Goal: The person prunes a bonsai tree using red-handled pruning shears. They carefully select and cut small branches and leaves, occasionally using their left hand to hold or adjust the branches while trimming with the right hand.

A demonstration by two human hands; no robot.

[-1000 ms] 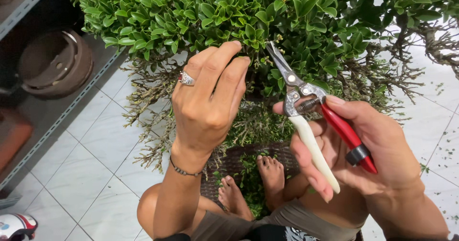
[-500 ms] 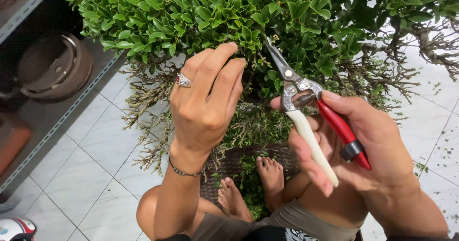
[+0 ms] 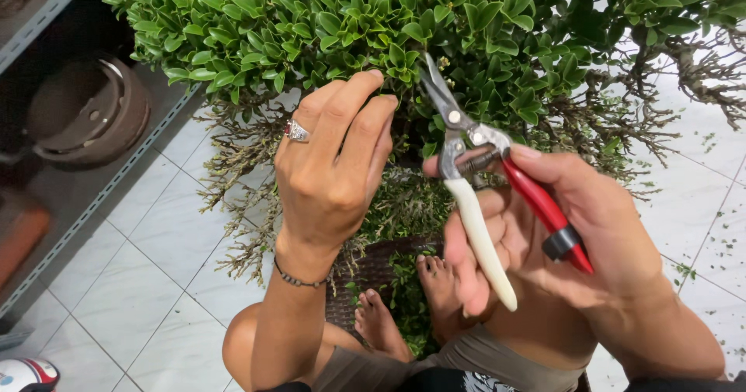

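My right hand (image 3: 571, 233) grips a pair of pruning shears (image 3: 489, 182) with one red and one cream handle. Its blades are together and point up into the leaves of a dense green bush (image 3: 404, 27). My left hand (image 3: 334, 167), with a ring and a thin bracelet, reaches up with fingers together, the fingertips touching the bush's lower foliage just left of the blades. Whether it pinches a twig is hidden. Bare brown twigs (image 3: 249, 174) hang under the green crown.
My bare feet (image 3: 412, 306) rest beside a dark woven pot (image 3: 373, 275) on the white tiled floor (image 3: 132, 283). A grey metal shelf (image 3: 85, 198) at left holds a dark round pot (image 3: 85, 112). Leaf clippings (image 3: 707, 244) lie scattered on the tiles at right.
Both hands have shifted slightly up and left toward the foliage. The shears stay held the same way.
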